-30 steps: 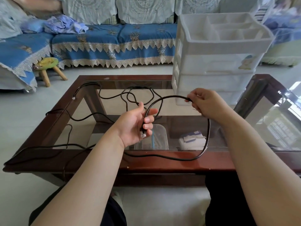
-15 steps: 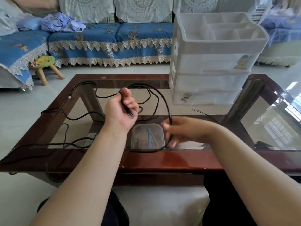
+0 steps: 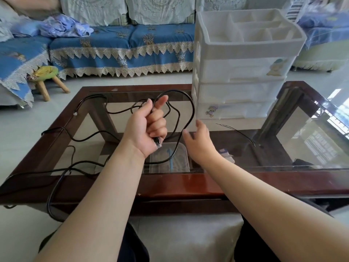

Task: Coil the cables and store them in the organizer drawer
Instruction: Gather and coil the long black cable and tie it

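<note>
Sofa (image 3: 120, 40): long and blue with a lace-trimmed cover, running across the far side of the room from ten to twelve o'clock
Coffee table (image 3: 181, 184): dark red-brown wooden frame with a glass top, filling the middle of the scene; the person sits at its near edge
Organizer (image 3: 243, 72): white plastic, standing on the table at one o'clock; an open divided tray on top, three drawers stacked below it, all pushed in, two of them with a small cartoon sticker on the front
Cable (image 3: 191, 108): thin and black; one loop arches up from the left hand, curves toward the organizer and drops between the two hands; the rest trails loose over the glass toward nine o'clock and hangs off the near left edge of the table at eight o'clock
Stool (image 3: 46, 76): small, wooden legs, green seat, on the floor at ten o'clock
Clear box (image 3: 168, 159): lidded plastic container seen through the glass, on the shelf below the hands
Left hand (image 3: 146, 125): raised at the centre, fingers curled tight round the cable, thumb up; the plug end pokes out under the fist
Right hand (image 3: 197, 142): just right of the left, fingers relaxed and spread, holding nothing; fingertips beside the hanging loop, contact unclear
Small wire (image 3: 236, 133): short thin dark strand lying on the glass at three o'clock
</note>
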`<state>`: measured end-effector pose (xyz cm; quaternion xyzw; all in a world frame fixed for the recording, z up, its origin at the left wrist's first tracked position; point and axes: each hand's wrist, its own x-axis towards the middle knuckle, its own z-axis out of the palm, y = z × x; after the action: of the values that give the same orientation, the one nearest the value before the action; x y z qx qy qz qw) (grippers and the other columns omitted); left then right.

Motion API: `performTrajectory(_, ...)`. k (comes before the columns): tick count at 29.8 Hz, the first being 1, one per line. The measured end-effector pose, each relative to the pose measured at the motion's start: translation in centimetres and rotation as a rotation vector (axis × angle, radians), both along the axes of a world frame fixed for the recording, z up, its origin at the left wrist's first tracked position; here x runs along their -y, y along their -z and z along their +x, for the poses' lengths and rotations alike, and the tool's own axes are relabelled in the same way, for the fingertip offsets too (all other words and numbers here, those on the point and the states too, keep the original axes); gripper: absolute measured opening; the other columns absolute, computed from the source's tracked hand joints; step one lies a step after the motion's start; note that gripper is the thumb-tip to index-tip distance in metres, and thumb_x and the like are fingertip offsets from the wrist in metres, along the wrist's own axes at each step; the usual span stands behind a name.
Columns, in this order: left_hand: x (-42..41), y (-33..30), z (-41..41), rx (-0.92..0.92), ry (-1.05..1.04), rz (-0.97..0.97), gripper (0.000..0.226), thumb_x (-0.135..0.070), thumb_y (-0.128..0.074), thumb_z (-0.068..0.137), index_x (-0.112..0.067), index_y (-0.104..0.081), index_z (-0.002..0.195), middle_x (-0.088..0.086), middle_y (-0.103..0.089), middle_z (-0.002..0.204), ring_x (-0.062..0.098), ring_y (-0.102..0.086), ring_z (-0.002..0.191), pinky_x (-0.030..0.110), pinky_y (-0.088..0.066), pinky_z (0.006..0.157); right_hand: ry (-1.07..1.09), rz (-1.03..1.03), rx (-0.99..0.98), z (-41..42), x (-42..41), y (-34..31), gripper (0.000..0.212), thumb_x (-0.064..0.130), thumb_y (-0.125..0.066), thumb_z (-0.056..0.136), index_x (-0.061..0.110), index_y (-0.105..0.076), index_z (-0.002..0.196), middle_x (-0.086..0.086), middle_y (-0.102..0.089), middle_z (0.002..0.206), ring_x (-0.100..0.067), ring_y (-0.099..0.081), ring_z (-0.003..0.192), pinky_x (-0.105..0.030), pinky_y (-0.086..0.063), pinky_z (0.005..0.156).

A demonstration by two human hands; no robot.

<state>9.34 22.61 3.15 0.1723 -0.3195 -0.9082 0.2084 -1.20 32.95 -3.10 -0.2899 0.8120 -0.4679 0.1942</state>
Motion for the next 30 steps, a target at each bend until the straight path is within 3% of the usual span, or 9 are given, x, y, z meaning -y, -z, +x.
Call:
performTrajectory(2,-0.2,-0.2,0.0,-0.007,0.055,-0.013,0.037,-0.035,-0.035,0.102,-0.015,-0.065,0.095,-0.009,-0.024,0.043,0.005,-0.021,0.031,0.015,-0.015,0.031,0.045,-0.037,-0.045,-1.1,0.6,-0.2,0.063,0.037,-0.042,0.098,0.012,-0.016,0.149,-0.008,-0.021,0.155,-0.023,-0.021,0.142,-0.036,-0.019,0.115)
performTrajectory(4,-0.2,-0.3,0.2,-0.033,0.098,0.018,0.036,-0.033,-0.035,0.102,-0.016,-0.061,0.083,-0.008,-0.026,0.042,0.005,-0.017,0.031,0.014,-0.017,0.028,0.014,-0.045,-0.065,-2.2,0.9,-0.4,0.045,0.037,-0.037,0.100,0.015,-0.038,0.139,-0.008,-0.042,0.143,-0.024,-0.036,0.134,-0.036,-0.030,0.108)
performTrajectory(6,-0.1,-0.3,0.3,-0.068,0.112,0.056,0.037,-0.030,-0.033,0.102,-0.017,-0.054,0.075,-0.007,-0.027,0.043,0.006,-0.013,0.035,0.014,-0.017,0.029,-0.017,-0.116,0.075,-2.7,1.1,-0.7,0.031,0.035,-0.032,0.101,0.017,-0.056,0.108,-0.006,-0.065,0.108,-0.021,-0.059,0.101,-0.032,-0.044,0.086)
performTrajectory(9,0.1,0.0,0.1,-0.138,0.033,0.104,0.035,-0.029,-0.032,0.103,-0.018,-0.050,0.075,-0.006,-0.028,0.049,0.007,-0.022,0.034,0.015,-0.019,0.033,-0.074,-0.199,0.395,-2.1,1.1,-0.9,0.033,0.037,-0.031,0.102,0.010,-0.049,0.097,-0.004,-0.057,0.065,-0.020,-0.057,0.057,-0.029,-0.049,0.056)
performTrajectory(18,4.4,0.0,1.0,-0.205,-0.421,0.069,0.036,-0.026,-0.033,0.105,-0.019,-0.049,0.074,-0.006,-0.059,0.068,0.005,-0.041,0.047,0.017,-0.033,0.043,-0.248,-0.002,0.272,1.5,0.9,-0.7,0.020,0.020,-0.040,0.100,0.011,-0.057,0.107,0.002,-0.046,0.061,-0.006,-0.039,0.041,-0.021,-0.039,0.042)
performTrajectory(20,3.8,-0.1,1.1,-0.092,-0.426,-0.122,0.030,-0.026,-0.032,0.105,-0.018,-0.047,0.080,-0.003,-0.066,0.074,0.006,-0.048,0.051,0.018,-0.036,0.046,-0.336,0.147,0.090,1.6,0.5,-0.9,0.026,0.021,-0.039,0.101,0.013,-0.062,0.107,0.004,-0.048,0.063,-0.008,-0.042,0.048,-0.021,-0.037,0.046)
performTrajectory(25,0.4,0.6,0.6,0.440,-0.034,-1.102,0.026,-0.029,-0.031,0.105,-0.014,-0.052,0.101,-0.004,-0.071,0.102,0.012,-0.066,0.095,0.033,-0.057,0.077,-0.513,0.529,-0.379,1.8,-0.1,-1.2,0.026,0.028,-0.037,0.101,0.012,-0.058,0.104,-0.007,-0.061,0.099,-0.027,-0.057,0.091,-0.029,-0.041,0.071)
performTrajectory(27,-0.9,1.2,0.2,0.523,0.157,-1.311,0.030,-0.032,-0.030,0.104,-0.012,-0.053,0.105,-0.011,-0.069,0.107,0.007,-0.062,0.105,0.033,-0.051,0.090,-0.645,0.604,-0.467,2.3,0.0,-1.4,0.029,0.020,-0.038,0.101,0.007,-0.056,0.118,-0.008,-0.062,0.114,-0.026,-0.057,0.103,-0.031,-0.040,0.078)
performTrajectory(30,-2.2,1.7,0.0,0.631,0.315,-1.525,0.030,-0.032,-0.030,0.104,-0.012,-0.051,0.096,-0.013,-0.067,0.106,0.008,-0.061,0.097,0.035,-0.049,0.083,-0.755,0.599,-0.493,2.8,-0.2,-2.3,0.035,0.012,-0.044,0.097,0.009,-0.051,0.131,-0.003,-0.058,0.123,-0.018,-0.050,0.116,-0.023,-0.034,0.092)
